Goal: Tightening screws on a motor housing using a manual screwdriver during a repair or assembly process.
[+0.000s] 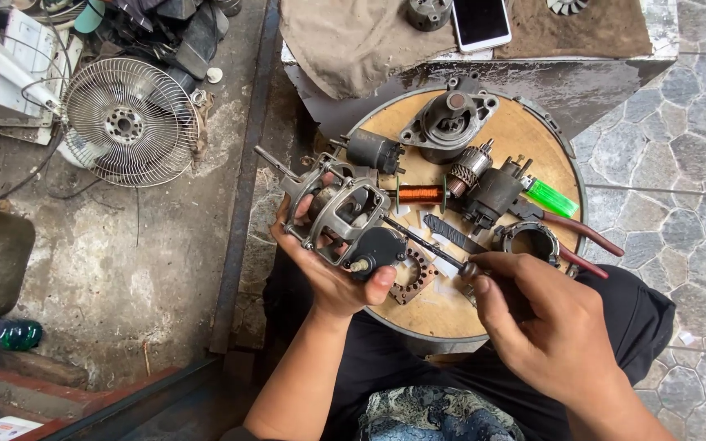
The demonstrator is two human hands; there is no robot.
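My left hand [332,265] grips a grey metal fan motor housing [341,214] with a dark round part at its lower end, held over the left edge of a round wooden board [443,314]. My right hand [545,322] holds a screwdriver [426,241] by its handle, and the thin dark shaft slants up-left with its tip at the housing. Under the shaft on the board lie a copper-toothed ring [414,278] and a flat metal file [451,233].
On the board lie a copper wire spool [420,194], a grey motor casing [449,122], an armature [471,166], a green lighter [551,198], red-handled pliers [586,237] and a metal ring [529,241]. A fan grille [130,122] lies on the concrete left. A phone [481,22] rests on the bench behind.
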